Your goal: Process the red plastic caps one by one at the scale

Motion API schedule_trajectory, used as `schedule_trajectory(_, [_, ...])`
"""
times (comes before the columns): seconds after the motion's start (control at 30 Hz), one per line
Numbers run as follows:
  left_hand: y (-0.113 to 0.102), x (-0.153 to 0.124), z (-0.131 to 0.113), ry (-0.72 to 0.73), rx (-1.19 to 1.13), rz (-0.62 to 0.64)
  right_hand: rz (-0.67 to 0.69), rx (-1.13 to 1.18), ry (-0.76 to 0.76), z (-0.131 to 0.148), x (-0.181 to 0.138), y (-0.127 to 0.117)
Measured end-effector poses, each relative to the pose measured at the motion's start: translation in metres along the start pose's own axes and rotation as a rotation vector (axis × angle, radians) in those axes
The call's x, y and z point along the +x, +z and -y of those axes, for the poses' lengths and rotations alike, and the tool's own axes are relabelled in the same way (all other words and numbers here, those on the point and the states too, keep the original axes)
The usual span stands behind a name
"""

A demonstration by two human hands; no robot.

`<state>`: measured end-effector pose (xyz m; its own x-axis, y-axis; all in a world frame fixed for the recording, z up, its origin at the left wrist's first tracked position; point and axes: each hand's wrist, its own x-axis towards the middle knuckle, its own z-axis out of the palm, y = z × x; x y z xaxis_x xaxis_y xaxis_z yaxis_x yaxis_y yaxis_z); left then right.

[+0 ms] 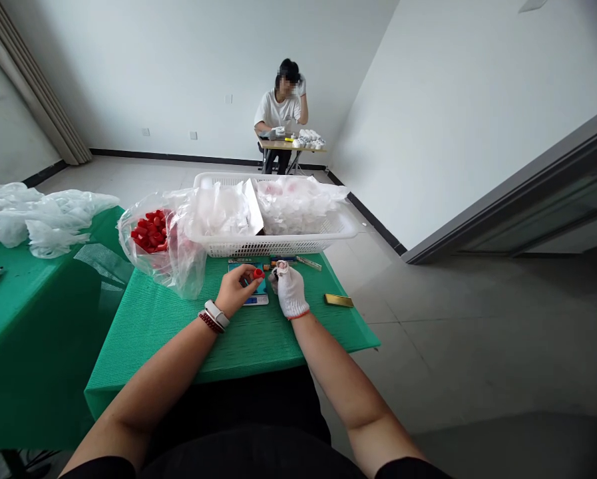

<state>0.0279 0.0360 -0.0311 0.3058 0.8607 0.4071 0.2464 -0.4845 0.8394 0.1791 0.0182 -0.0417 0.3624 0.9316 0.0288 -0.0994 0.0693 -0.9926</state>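
Observation:
My left hand [237, 287] is bare, with a white watch and a beaded bracelet at the wrist. Thumb and fingers pinch a small red cap [259, 273]. Just to its right, my right hand [291, 291] wears a white knitted glove, with a fingertip showing through. Its fingers are curled closed around something small and dark that I cannot make out. Below the hands lies a flat blue and white item [258, 300], partly covered by my left hand. A clear plastic bag [187, 269] of red caps [150, 231] sits to the left.
Behind the hands stands a white plastic basket [288, 245] holding clear bags. A gold-coloured bar [339, 301] lies near the right edge of the green-covered table [158, 332]. Another green table [38, 279] with plastic bags is at left. A person [278, 110] sits at a far table.

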Motion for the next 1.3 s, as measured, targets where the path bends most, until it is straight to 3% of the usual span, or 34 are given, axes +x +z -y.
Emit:
schedule_trajectory(0.27, [0.002,-0.002,-0.003,0.011,-0.071,0.09,0.016,-0.03,-0.038,-0.001,-0.001,-0.002])
schedule_trajectory(0.53, [0.003,-0.002,0.001,0.015,-0.078,0.017,-0.029,-0.204,-0.089,0.006,-0.006,-0.001])
schedule_trajectory(0.73, [0.001,0.0,0.001,-0.005,-0.045,-0.036,0.063,-0.242,-0.135,-0.005,-0.004,-0.005])
schedule_trajectory(1.07, [0.002,-0.002,-0.001,0.017,-0.013,0.072,0.016,-0.217,-0.153,-0.009,-0.001,-0.007])
schedule_trajectory(1.3, [0.002,-0.001,0.003,-0.016,-0.054,-0.016,0.113,-0.133,-0.108,-0.01,-0.003,-0.005])
